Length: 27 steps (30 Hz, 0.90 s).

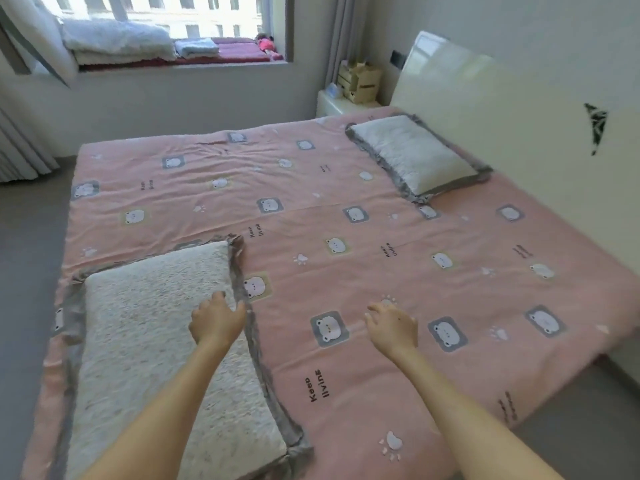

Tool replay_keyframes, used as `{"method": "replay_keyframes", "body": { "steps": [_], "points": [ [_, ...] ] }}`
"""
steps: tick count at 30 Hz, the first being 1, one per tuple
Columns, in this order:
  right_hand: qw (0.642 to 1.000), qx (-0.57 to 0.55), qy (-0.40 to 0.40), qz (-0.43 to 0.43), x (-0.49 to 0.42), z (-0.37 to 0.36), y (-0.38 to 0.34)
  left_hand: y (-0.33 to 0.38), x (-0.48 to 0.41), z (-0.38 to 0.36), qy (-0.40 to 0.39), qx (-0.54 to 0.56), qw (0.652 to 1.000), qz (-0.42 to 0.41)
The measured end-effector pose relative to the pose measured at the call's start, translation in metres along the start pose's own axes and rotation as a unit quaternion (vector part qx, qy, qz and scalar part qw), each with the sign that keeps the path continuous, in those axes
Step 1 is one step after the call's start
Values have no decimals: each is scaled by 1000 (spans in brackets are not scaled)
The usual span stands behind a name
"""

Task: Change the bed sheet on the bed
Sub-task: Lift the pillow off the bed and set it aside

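Indoors, pink bed sheet (346, 188) lying flat, left hand (216, 320), right hand (393, 325), fingers (377, 309) loosely spread, window (194, 15) beyond.

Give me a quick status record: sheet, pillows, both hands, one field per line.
sheet: pink, spread flat, not yet removed
near pillow: on the sheet, near left corner
far pillow: on the sheet by the headboard
left hand: over near pillow's right edge, holding nothing, contact unclear
right hand: open above the sheet, holding nothing
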State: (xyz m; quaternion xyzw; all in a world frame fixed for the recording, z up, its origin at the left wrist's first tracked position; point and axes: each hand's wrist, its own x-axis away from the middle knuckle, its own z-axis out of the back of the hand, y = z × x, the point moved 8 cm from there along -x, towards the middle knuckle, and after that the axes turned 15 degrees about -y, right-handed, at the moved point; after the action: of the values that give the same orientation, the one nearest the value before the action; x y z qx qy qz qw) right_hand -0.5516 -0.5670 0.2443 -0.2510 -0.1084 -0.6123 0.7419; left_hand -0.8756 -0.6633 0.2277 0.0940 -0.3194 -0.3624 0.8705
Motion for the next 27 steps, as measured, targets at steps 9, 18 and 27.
{"method": "replay_keyframes", "body": {
  "steps": [9, 18, 27],
  "points": [
    [985, -123, 83, -87, 60, 98, 292, 291, 85, -162, -47, -6, 988, -150],
    [963, -209, 119, -124, 73, 177, 507, 497, 154, -290, -76, 16, 975, -207],
    [962, -218, 104, -125, -43, 240, 631, 660, 75, -359, -79, 21, 971, -225]
  ]
}}
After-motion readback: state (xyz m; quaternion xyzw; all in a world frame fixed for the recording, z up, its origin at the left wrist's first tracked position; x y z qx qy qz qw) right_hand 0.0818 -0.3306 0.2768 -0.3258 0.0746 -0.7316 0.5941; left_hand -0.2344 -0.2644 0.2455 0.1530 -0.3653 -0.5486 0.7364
